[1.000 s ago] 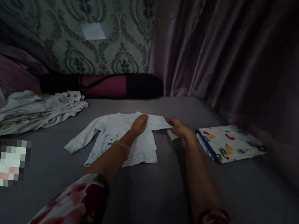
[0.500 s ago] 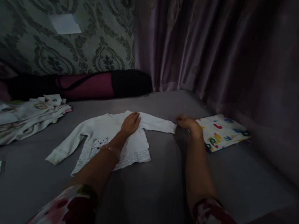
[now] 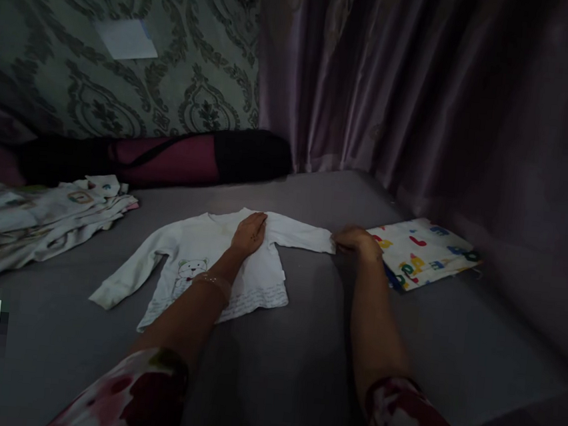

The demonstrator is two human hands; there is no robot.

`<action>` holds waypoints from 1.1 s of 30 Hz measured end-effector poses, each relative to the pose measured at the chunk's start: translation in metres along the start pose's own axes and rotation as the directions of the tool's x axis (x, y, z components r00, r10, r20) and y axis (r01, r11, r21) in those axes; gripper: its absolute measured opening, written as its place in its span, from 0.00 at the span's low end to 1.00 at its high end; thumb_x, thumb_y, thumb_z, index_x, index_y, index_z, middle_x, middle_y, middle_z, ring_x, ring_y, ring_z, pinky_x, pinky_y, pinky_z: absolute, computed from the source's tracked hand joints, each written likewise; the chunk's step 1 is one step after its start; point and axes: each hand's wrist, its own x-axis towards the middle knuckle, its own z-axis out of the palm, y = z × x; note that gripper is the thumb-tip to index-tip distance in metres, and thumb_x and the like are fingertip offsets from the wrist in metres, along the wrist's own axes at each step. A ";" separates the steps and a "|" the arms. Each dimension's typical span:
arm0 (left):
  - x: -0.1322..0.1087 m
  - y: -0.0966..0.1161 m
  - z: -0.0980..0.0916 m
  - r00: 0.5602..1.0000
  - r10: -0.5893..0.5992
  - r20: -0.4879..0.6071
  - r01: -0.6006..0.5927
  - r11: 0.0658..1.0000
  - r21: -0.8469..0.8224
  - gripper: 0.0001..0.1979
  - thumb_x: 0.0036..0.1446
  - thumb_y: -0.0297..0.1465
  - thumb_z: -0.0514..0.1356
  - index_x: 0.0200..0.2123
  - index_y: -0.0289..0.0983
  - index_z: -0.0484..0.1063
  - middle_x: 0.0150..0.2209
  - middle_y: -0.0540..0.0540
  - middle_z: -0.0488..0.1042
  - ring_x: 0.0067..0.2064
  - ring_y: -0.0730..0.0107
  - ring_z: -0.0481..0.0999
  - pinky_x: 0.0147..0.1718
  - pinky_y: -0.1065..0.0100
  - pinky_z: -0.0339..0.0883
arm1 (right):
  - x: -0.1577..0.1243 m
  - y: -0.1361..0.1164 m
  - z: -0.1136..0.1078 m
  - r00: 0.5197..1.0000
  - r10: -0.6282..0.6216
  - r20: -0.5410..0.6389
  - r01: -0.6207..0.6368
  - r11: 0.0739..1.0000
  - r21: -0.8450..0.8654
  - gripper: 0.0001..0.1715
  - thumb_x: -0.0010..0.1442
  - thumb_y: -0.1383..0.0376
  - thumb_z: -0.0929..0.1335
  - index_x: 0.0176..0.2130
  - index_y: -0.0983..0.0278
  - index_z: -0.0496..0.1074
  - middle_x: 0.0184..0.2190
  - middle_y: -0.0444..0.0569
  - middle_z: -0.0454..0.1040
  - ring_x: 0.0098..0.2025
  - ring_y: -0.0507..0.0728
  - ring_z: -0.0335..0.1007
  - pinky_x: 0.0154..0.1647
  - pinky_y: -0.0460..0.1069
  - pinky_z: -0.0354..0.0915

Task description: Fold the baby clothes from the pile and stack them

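Note:
A small white long-sleeved shirt [image 3: 267,278] lies spread on the grey bed sheet, a bear face printed on its front and lines of small print along its hem. My left hand [image 3: 250,232] rests flat on the shirt near the shoulder, palm down. At the end of the sleeve on the right, my right hand [image 3: 356,241] has its fingers closed at the cuff. That sleeve stretches out straight, while the other one angles down to the left. My left forearm covers part of the bear print.
A folded white cloth with colourful letters [image 3: 426,250] lies right of my right hand. On the left is a heap of light printed clothes [image 3: 36,223]. A long black and maroon bag [image 3: 178,159] lies along the wall. Purple curtains [image 3: 335,97] hang behind the bed.
My right hand has lowered slightly onto the cuff and its fingers now meet it. My left hand stays flat on the shirt.

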 end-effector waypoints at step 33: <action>0.001 -0.005 0.008 0.997 0.043 -0.060 -0.043 0.999 0.003 0.18 0.64 0.31 0.47 0.53 0.33 0.68 0.54 0.37 0.72 0.57 0.58 0.69 0.59 0.55 0.62 | 0.009 -0.002 0.006 0.966 0.003 -0.257 0.004 1.000 0.025 0.14 0.56 0.61 0.66 0.41 0.61 0.79 0.33 0.49 0.78 0.36 0.54 0.74 0.34 0.45 0.63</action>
